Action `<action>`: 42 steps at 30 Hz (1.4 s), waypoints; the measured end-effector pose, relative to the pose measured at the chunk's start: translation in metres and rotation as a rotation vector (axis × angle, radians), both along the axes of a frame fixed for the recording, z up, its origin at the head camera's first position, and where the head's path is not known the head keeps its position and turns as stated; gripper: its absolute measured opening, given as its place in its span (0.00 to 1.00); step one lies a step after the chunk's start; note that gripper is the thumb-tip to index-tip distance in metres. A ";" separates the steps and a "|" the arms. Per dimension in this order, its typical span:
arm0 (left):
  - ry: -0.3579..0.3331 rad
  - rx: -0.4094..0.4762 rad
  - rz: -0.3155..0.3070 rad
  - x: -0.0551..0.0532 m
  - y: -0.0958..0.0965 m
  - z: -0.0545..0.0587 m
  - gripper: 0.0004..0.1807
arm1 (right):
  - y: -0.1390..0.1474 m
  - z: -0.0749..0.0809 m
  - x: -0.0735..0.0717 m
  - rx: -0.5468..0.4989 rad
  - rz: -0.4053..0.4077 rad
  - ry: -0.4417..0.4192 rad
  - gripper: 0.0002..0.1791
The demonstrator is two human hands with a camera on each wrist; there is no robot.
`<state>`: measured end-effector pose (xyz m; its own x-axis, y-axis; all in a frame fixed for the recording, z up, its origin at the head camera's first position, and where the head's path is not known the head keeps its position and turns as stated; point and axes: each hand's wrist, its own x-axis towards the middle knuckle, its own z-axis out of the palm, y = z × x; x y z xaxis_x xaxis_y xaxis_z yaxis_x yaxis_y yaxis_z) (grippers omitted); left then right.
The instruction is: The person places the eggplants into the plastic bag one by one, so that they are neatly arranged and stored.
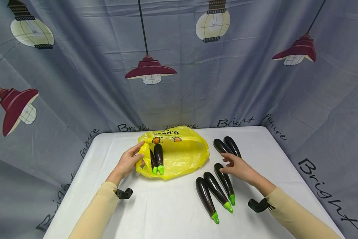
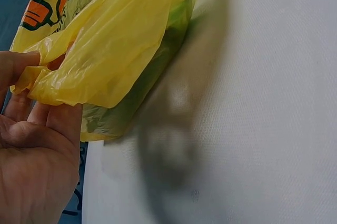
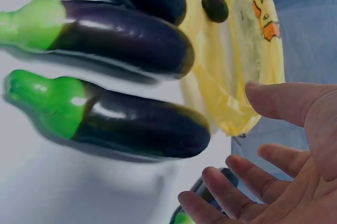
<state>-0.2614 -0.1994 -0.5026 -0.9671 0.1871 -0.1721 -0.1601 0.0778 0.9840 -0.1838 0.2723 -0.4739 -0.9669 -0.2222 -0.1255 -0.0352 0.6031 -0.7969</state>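
Note:
A yellow plastic bag [image 1: 183, 157] lies with its mouth spread towards me, two dark eggplants [image 1: 158, 154] with green stems inside at its left. My left hand [image 1: 127, 163] pinches the bag's left edge between thumb and fingers; the left wrist view shows the film [image 2: 110, 50] bunched there. Over the table to the right, my right hand [image 1: 239, 168] has its fingers spread with nothing in them. It hovers by the upper end of the nearest eggplant [image 1: 224, 181]. In the right wrist view that eggplant [image 3: 142, 124] lies just beyond the fingertips.
Two more eggplants [image 1: 205, 196] [image 1: 216, 188] lie side by side left of the right hand. Behind the hand is another pair [image 1: 232, 146], partly covered by it. The white table [image 1: 155, 212] ends at a grey-blue curtain [image 1: 179, 99] printed with lamps.

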 end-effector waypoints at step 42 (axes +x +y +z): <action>0.016 0.011 -0.008 0.001 0.002 -0.003 0.35 | 0.022 -0.033 0.021 -0.218 -0.180 -0.352 0.45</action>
<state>-0.2607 -0.1977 -0.5052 -0.9682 0.1964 -0.1549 -0.1441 0.0685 0.9872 -0.1630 0.2942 -0.5064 -0.8996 -0.1116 -0.4223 0.3507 0.3917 -0.8506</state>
